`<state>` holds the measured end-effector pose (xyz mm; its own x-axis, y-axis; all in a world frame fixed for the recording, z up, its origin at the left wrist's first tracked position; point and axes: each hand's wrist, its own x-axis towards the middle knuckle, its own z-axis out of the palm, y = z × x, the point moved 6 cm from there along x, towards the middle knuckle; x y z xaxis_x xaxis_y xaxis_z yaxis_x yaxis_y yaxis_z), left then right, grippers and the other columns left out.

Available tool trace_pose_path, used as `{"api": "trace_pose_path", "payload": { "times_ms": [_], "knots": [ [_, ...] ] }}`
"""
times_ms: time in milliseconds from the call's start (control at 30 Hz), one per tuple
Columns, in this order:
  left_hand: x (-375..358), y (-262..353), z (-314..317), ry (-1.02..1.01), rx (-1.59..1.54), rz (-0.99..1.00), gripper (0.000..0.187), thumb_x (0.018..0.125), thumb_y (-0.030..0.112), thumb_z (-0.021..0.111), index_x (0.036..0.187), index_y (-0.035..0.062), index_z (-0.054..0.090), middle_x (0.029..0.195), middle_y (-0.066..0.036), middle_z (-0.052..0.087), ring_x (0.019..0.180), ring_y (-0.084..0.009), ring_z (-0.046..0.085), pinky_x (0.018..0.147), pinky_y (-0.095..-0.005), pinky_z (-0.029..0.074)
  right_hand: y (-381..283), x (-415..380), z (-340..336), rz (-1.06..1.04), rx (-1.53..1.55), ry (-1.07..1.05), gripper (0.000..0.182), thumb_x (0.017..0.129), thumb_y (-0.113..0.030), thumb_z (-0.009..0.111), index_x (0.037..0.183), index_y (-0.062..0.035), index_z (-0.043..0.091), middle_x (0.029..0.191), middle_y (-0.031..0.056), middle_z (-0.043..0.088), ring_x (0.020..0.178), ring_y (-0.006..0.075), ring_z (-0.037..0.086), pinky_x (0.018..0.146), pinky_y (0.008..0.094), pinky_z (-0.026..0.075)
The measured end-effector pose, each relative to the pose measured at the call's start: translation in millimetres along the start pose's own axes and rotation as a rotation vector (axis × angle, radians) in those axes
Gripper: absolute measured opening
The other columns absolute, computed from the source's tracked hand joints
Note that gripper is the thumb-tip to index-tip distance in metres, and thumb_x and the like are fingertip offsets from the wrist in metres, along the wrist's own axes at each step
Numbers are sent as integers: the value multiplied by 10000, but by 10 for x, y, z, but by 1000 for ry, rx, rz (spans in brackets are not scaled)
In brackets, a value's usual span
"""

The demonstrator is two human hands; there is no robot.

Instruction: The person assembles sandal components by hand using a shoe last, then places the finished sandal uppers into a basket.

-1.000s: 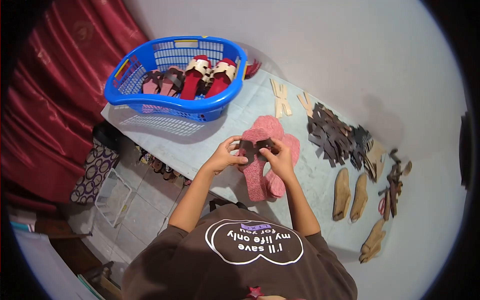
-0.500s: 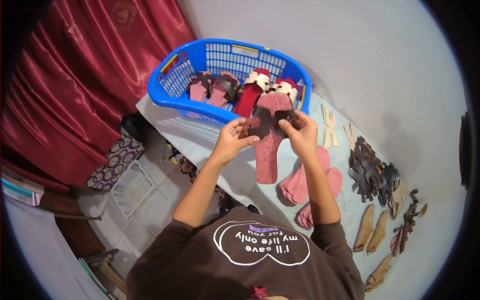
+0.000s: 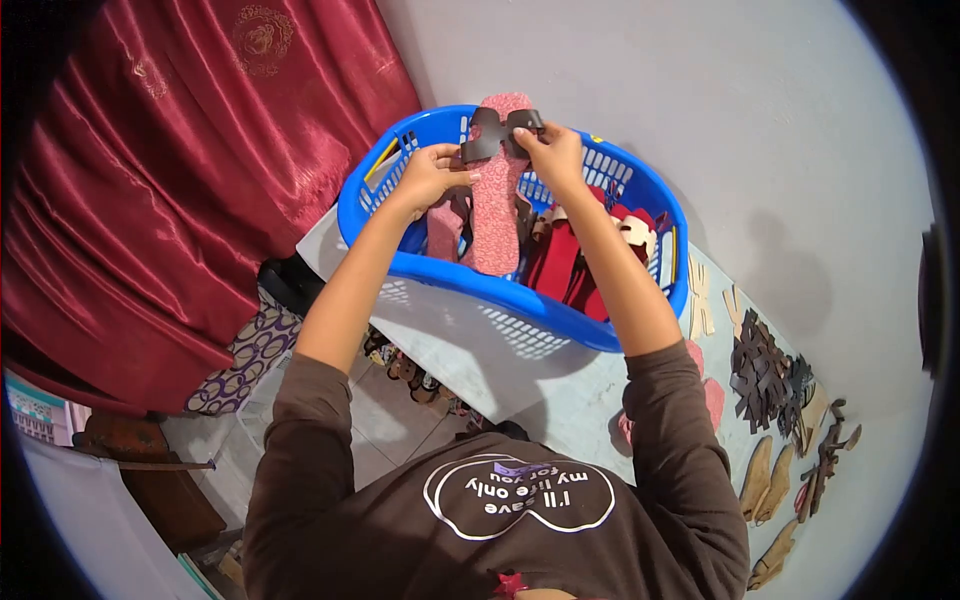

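Observation:
Both hands hold a sandal (image 3: 495, 210) with a speckled pink sole and a dark brown cut-out strap. It is raised over the blue basket (image 3: 445, 270), toe end pointing away from me. My left hand (image 3: 430, 180) pinches the strap's left end, fingers closed. On the right end, the thumb and fingers of my right hand (image 3: 556, 157) are closed on the strap. Below, inside the basket, lie other pink sandals (image 3: 443, 228), partly hidden by the held one. Red sandals (image 3: 562, 262) with cream straps lie to their right, partly covered by my right forearm.
The basket stands on a pale table (image 3: 540, 390). To its right are cream strap pieces (image 3: 700, 300), a pile of dark straps (image 3: 765, 370), pink soles (image 3: 712, 400) partly behind my arm, and wooden shoe lasts (image 3: 765, 480). A red curtain (image 3: 200, 180) hangs at left.
Both hands have moved forward and slightly left with the sandal, from the basket's near side to over it. The view has shifted, so the basket appears lower and farther right.

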<state>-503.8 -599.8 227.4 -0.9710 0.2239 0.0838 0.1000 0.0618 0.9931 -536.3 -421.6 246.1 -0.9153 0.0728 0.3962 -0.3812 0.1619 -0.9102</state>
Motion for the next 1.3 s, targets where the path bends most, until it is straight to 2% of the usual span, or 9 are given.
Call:
{"api": "trace_pose_path", "payload": {
  "times_ms": [167, 233, 367, 567, 867, 933, 1100, 1233, 1300],
  "knots": [
    [548, -958, -498, 23, 47, -200, 384, 659, -65, 637, 1017, -90, 498, 810, -116, 593, 670, -178, 598, 569, -261, 506, 839, 210, 530, 142, -284, 44, 410, 642, -233, 696, 905, 37, 534, 812, 190, 605, 767, 316, 595, 692, 362, 455],
    [652, -1293, -650, 48, 144, -316, 400, 621, -85, 651, 993, -106, 504, 797, -122, 572, 658, -199, 598, 549, -282, 515, 1160, 231, 749, 164, -425, -25, 384, 661, -250, 703, 854, 37, 538, 725, 147, 598, 676, 235, 598, 595, 327, 469],
    [806, -1582, -845, 74, 285, -368, 329, 583, -75, 686, 884, -102, 555, 749, -115, 591, 629, -188, 604, 494, -276, 511, 1520, 193, 1081, 298, -533, -154, 404, 659, -290, 682, 847, 46, 560, 802, 216, 599, 781, 321, 595, 687, 372, 460],
    [972, -1978, -926, -269, 811, -652, 179, 566, 70, 751, 632, -37, 624, 619, -75, 620, 518, -134, 582, 477, -253, 466, 1842, 202, 1385, 341, -696, -327, 402, 673, -321, 659, 849, 36, 603, 868, 224, 595, 847, 347, 577, 737, 393, 457],
    [1041, -2277, -901, -305, 1004, -807, 242, 597, 103, 761, 725, -25, 600, 659, -99, 631, 521, -151, 601, 478, -293, 499, 2524, 162, 1649, 283, -1010, -378, 341, 671, -264, 659, 812, 44, 613, 871, 185, 604, 866, 358, 563, 725, 418, 465],
    [1060, -2191, -883, -317, 1201, -766, 279, 567, 97, 778, 720, -37, 587, 667, -111, 629, 528, -171, 608, 478, -297, 502, 2472, 129, 1613, 492, -826, -513, 315, 725, -112, 572, 983, 67, 544, 1088, 302, 440, 962, 395, 522, 787, 396, 459],
    [1145, -1872, -764, -248, 1373, -591, 823, 449, 121, 821, 1143, 6, 394, 1041, -193, 543, 966, -312, 544, 774, -369, 464, 2256, 98, 1524, 561, -801, -269, 273, 759, -95, 545, 989, 38, 479, 1076, 286, 459, 922, 375, 550, 744, 380, 487],
    [1157, -1615, -641, -152, 1336, -408, 808, 457, 90, 789, 1163, 55, 396, 1110, -159, 469, 1032, -325, 480, 836, -382, 429, 2048, 95, 1568, 373, -919, -250, 269, 752, -68, 540, 977, 44, 444, 1037, 243, 447, 869, 359, 569, 680, 348, 510],
    [1145, -1518, -450, -336, 1306, -80, 842, 442, 91, 791, 1191, 133, 410, 1166, -99, 403, 1082, -317, 419, 860, -405, 412, 1914, 132, 1549, 272, -938, -199, 280, 744, -63, 544, 977, 54, 444, 1022, 226, 437, 854, 352, 573, 663, 338, 515]
  ]
}}
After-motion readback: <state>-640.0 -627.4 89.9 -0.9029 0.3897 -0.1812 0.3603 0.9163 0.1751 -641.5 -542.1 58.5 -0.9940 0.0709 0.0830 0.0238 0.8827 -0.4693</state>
